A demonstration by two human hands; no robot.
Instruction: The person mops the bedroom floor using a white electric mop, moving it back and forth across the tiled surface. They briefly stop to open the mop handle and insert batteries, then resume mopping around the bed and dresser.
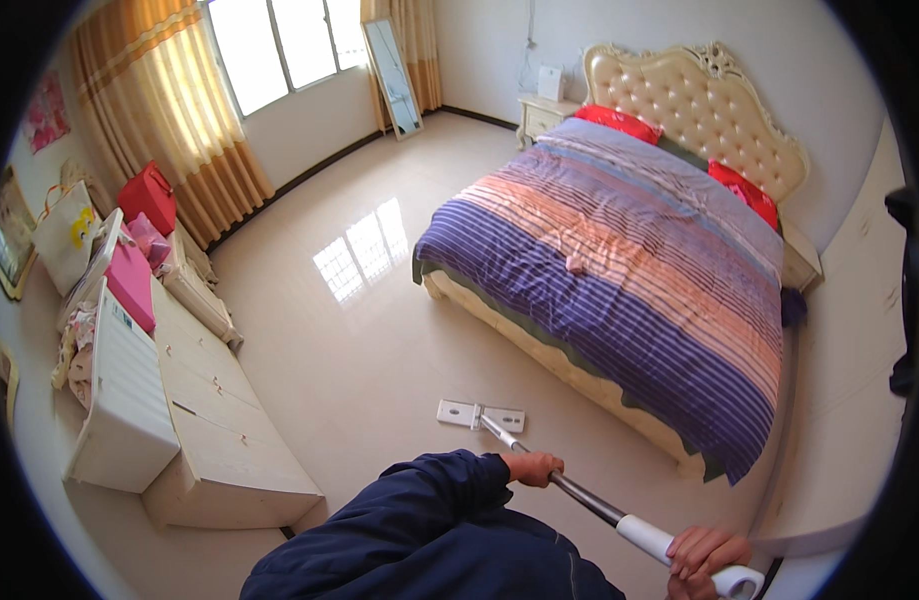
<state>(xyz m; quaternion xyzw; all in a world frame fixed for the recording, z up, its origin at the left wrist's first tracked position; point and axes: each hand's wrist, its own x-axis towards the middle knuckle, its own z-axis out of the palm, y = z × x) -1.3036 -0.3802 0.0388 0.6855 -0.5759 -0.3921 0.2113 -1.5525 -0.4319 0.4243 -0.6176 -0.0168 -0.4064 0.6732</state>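
Observation:
A flat mop with a metal pole runs slantwise from the lower right to its white rectangular head, which lies flat on the glossy tiled floor. My left hand, in a dark blue sleeve, is closed around the lower part of the pole. My right hand grips the white handle near its looped upper end. The mop cloth under the head cannot be made out.
A bed with a striped cover stands right of the mop head. To the left are a low cream cabinet and a white plastic bin. A leaning mirror, a nightstand and curtains are farther off.

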